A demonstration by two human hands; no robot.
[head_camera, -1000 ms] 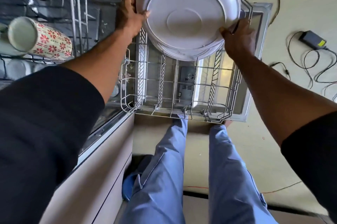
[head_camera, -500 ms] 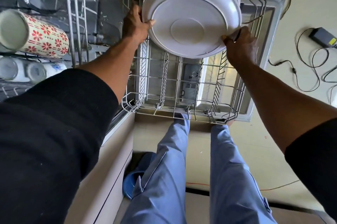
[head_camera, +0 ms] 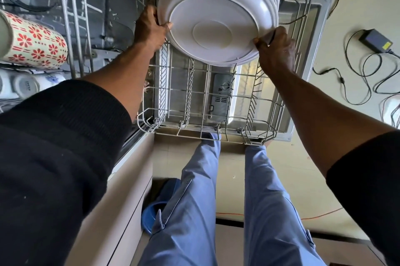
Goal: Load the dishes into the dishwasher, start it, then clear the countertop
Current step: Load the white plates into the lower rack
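A stack of white plates [head_camera: 218,17] is tilted on edge, undersides facing me, over the far part of the pulled-out lower dishwasher rack [head_camera: 203,129]. My left hand [head_camera: 149,27] grips the stack's left rim. My right hand [head_camera: 276,49] grips its lower right rim. The near half of the rack holds nothing. It rests over the open dishwasher door [head_camera: 311,66]. A cup with red flowers [head_camera: 32,40] lies on its side in the upper rack at the left, with white cups [head_camera: 28,86] below it.
The upper rack's wire frame [head_camera: 73,17] stands left of my left arm. A black power adapter [head_camera: 376,40] and loose cables [head_camera: 355,84] lie on the floor at the right. My legs and a blue slipper [head_camera: 155,207] are below, beside a cabinet front [head_camera: 112,211].
Both hands have carried the plate stack farther away and slightly down toward the rack's far end, and the stack has tilted so more of its stacked rims show.
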